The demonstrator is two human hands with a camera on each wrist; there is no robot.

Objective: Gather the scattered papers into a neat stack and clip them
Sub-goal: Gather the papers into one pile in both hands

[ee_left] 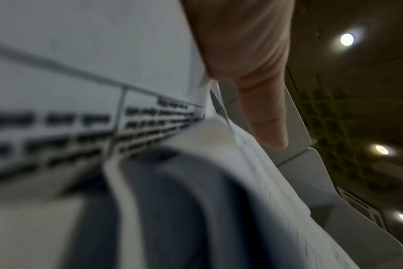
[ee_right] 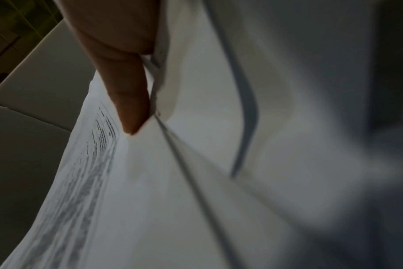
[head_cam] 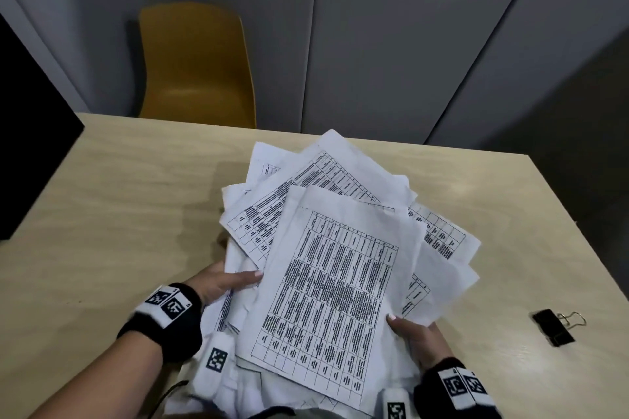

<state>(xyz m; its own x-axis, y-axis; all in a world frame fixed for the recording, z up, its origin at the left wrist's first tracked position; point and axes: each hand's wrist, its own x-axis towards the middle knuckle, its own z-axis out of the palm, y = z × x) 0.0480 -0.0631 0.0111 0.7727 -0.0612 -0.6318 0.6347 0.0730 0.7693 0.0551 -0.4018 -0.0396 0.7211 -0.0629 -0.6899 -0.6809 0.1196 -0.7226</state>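
A fanned bundle of white printed papers with tables on them is held up over the near part of the table. My left hand grips its left edge, thumb on top and fingers hidden beneath. My right hand grips the lower right edge the same way. The sheets stick out at different angles. In the left wrist view a thumb presses on the papers. In the right wrist view a thumb pinches the papers. A black binder clip lies on the table to the right, apart from both hands.
The light wooden table stands under the papers. A yellow chair is behind its far edge. A black object sits at the far left. Grey wall panels are behind.
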